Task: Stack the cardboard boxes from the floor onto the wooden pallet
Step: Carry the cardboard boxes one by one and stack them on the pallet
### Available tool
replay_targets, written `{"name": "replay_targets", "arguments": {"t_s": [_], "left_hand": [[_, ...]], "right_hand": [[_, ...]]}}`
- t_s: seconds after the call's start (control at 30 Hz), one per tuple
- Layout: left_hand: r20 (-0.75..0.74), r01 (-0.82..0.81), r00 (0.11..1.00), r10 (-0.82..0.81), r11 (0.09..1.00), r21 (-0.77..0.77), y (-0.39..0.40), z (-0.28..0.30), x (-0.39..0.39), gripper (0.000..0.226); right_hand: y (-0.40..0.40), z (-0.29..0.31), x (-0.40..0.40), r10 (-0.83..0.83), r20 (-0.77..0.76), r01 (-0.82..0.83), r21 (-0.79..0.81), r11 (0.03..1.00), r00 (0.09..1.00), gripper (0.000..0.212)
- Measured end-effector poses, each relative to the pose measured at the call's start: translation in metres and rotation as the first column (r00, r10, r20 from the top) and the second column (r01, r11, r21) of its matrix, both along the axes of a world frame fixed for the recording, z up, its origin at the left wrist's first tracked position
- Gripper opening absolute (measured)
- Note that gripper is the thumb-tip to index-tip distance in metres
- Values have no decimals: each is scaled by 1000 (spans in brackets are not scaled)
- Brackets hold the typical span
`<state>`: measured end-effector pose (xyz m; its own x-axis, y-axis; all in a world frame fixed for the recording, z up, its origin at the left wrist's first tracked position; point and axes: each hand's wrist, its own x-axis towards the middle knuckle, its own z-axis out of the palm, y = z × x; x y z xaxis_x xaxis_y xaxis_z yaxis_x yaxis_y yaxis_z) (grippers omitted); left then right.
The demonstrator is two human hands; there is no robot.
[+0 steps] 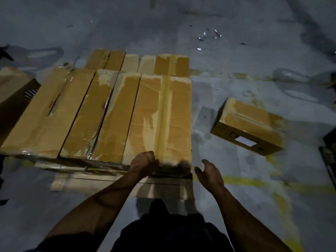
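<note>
Several taped cardboard boxes lie side by side on the wooden pallet (116,182); its pale front boards show below them. The rightmost box (163,115) reaches the pallet's right edge. My left hand (143,163) is at the near edge of that box with its fingers curled down over the edge. My right hand (209,172) hovers just right of the same box's near corner, fingers loosely spread, holding nothing. One more cardboard box (251,126) lies on the floor to the right, turned at an angle. A second row of boxes (138,63) shows behind the front row.
Another cardboard box (14,90) stands at the left edge. A dark crate-like object (330,153) sits at the right edge. Yellow painted lines (272,186) cross the grey concrete floor. Shiny scraps (207,38) litter the floor farther back.
</note>
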<state>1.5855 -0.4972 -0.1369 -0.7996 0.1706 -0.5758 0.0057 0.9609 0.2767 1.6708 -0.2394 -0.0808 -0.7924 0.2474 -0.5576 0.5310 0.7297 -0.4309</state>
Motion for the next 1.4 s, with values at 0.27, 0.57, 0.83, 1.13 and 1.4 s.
{"name": "replay_targets", "arguments": {"t_s": [0.27,0.57,0.83,1.13,1.4], "left_hand": [[-34,-40,998,49,974,223,148,61,25,34],[-70,-137,984,167,941,310,361,57,51,34],[-95,-14,994,57,917,399,524,77,21,42],[-56,-119,986,156,903,412,655,36,-63,41],[-36,-382,900,435,825,417,734,40,-189,39]], "right_hand": [[115,3,40,-200,-96,195,-61,979,975,46],[322,-4,67,-236,-28,232,-110,967,971,57],[457,30,56,-276,-69,271,-74,960,959,58],[592,23,-49,-209,-69,210,7,978,976,49],[708,32,-224,30,-84,-28,28,999,996,58]]}}
